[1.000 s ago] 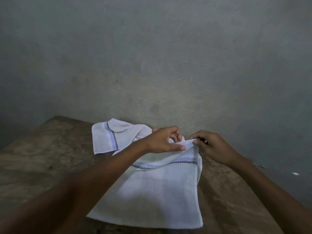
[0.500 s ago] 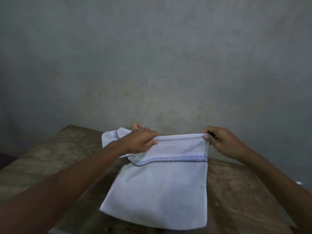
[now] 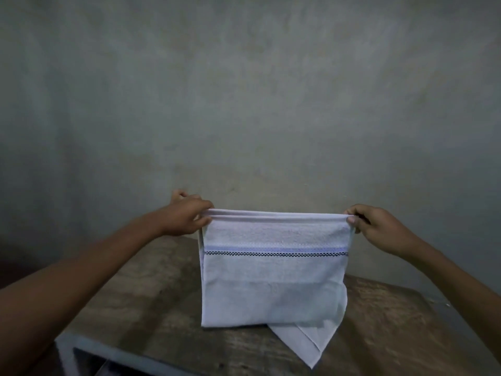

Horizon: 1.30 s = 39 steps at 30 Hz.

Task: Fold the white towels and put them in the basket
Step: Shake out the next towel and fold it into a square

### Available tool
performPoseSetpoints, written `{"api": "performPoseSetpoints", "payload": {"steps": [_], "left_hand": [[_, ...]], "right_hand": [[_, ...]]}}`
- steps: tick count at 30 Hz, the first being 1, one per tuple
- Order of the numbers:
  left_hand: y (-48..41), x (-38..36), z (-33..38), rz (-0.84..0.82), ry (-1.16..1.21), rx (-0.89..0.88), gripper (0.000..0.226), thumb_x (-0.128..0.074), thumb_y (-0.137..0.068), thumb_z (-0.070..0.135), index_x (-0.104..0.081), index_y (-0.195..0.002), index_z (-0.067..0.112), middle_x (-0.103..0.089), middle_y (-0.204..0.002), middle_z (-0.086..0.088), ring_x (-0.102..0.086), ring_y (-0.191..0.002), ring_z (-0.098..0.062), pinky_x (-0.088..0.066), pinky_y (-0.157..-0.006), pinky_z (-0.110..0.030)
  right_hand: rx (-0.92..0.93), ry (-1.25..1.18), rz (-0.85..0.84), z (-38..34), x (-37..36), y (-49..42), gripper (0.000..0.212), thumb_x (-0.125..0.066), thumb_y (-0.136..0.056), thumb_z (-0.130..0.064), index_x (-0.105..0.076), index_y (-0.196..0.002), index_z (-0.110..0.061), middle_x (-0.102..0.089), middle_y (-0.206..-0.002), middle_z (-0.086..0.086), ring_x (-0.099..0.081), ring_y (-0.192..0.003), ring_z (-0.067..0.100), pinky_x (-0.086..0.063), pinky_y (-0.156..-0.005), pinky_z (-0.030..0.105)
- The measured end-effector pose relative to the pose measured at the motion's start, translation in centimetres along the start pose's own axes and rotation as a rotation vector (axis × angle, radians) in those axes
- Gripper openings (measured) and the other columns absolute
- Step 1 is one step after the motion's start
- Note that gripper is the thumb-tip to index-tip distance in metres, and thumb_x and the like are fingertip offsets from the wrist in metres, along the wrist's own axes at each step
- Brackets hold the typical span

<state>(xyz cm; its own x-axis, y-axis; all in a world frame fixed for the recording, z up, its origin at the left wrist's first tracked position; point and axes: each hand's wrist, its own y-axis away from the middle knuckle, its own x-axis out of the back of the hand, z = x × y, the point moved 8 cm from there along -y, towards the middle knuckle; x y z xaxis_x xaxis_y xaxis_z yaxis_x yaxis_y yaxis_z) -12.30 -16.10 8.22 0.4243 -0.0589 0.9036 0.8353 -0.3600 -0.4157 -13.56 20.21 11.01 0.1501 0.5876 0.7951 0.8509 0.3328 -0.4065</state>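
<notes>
A white towel [image 3: 273, 278] with a pale blue band and a black checkered stripe hangs upright above the table, stretched flat between both hands. My left hand [image 3: 187, 217] pinches its top left corner. My right hand [image 3: 376, 226] pinches the top right corner. The towel's top edge looks doubled over, and one loose corner [image 3: 311, 346] droops lower at the bottom right, resting on the table. No basket is in view.
A worn brown wooden table [image 3: 141, 302] lies under the towel, close to a grey plastered wall [image 3: 244, 104]. At the bottom left a pale grey rim [image 3: 108, 354] of something shows at the table's near edge.
Both hands have lifted the towel off the table and drawn apart, pulling its top edge taut. The view has tilted up, and the second piece of cloth behind is no longer seen.
</notes>
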Motion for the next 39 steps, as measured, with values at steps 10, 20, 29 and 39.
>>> {"api": "performPoseSetpoints", "payload": {"steps": [10,20,29,39], "left_hand": [[1.6,7.3,0.3,0.295,0.869,0.111,0.025,-0.060,-0.077,0.038,-0.047,-0.096,0.028,-0.056,-0.066,-0.013,-0.045,-0.059,-0.012,-0.037,-0.056,-0.027],[3.0,9.5,3.4,0.349,0.635,-0.004,0.020,-0.056,-0.091,0.004,-0.064,-0.101,0.021,-0.060,-0.080,0.035,-0.052,-0.060,0.005,-0.035,-0.057,-0.006],[3.1,6.4,3.7,0.132,0.508,0.042,0.013,-0.070,-0.083,0.013,-0.065,-0.088,0.024,-0.055,-0.057,0.018,-0.052,-0.060,0.010,-0.036,-0.055,-0.006],[3.4,5.9,4.0,0.273,0.808,0.072,0.005,-0.055,-0.085,0.038,-0.054,-0.087,0.034,-0.063,-0.077,-0.002,-0.054,-0.066,-0.007,-0.041,-0.060,-0.025]], "right_hand": [[-0.006,-0.073,0.077,-3.4,5.2,2.1,0.019,-0.048,-0.094,0.000,-0.060,-0.081,-0.007,-0.057,-0.068,0.002,-0.053,-0.056,-0.002,-0.040,-0.056,0.008],[-0.014,-0.082,0.073,-4.7,5.9,3.8,0.015,-0.047,-0.094,-0.002,-0.060,-0.087,-0.005,-0.057,-0.072,0.001,-0.051,-0.065,0.014,-0.041,-0.054,0.007],[-0.027,-0.084,0.059,-4.0,5.3,3.9,0.016,-0.048,-0.095,-0.004,-0.061,-0.087,-0.010,-0.057,-0.072,-0.003,-0.050,-0.063,0.009,-0.039,-0.052,0.006],[-0.073,-0.123,0.045,-1.9,4.1,4.1,0.018,-0.048,-0.094,-0.001,-0.062,-0.086,-0.010,-0.058,-0.072,-0.002,-0.050,-0.064,0.008,-0.040,-0.055,0.006]]}}
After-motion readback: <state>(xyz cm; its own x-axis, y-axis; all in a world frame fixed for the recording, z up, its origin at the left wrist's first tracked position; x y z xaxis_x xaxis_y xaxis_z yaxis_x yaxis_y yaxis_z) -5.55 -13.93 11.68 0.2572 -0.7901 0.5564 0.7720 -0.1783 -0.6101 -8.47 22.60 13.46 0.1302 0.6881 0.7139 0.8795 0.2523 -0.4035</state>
